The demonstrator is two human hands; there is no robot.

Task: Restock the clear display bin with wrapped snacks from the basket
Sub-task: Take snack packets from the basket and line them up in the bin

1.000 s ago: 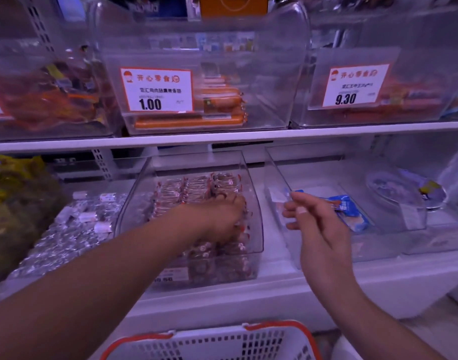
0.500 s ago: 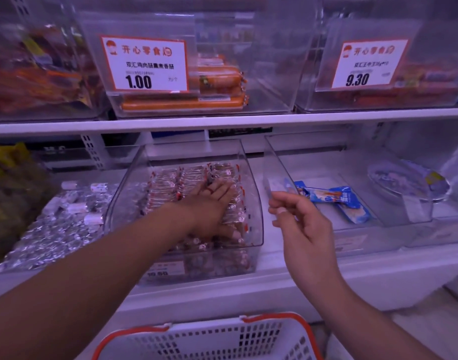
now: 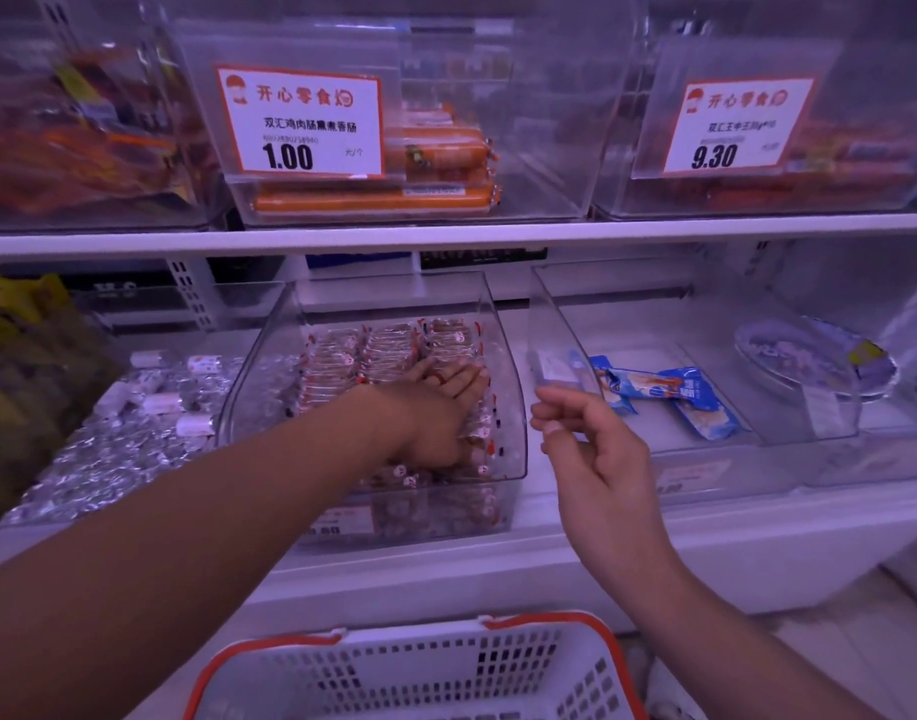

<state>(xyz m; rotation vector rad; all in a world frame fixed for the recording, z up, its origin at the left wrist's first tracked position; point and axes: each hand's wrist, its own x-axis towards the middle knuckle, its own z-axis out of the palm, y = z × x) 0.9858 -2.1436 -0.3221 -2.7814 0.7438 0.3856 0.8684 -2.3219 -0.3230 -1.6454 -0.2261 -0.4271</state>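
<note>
There's just 1 view, worn on the person's head, looking forward and down at the shelves (image 3: pixel 446 236) from close range. The clear display bin (image 3: pixel 503 356) sits mid-frame at arm's reach; the basket (image 3: pixel 565 631) is cut off at the bottom edge.

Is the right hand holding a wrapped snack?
No. The right hand hovers empty beside the clear display bin, fingers loosely curled.

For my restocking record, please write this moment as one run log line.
step: arranging snacks | left hand: flat on wrapped snacks inside clear display bin | right hand: loosely curled, empty, beside bin | basket: below shelf
</note>
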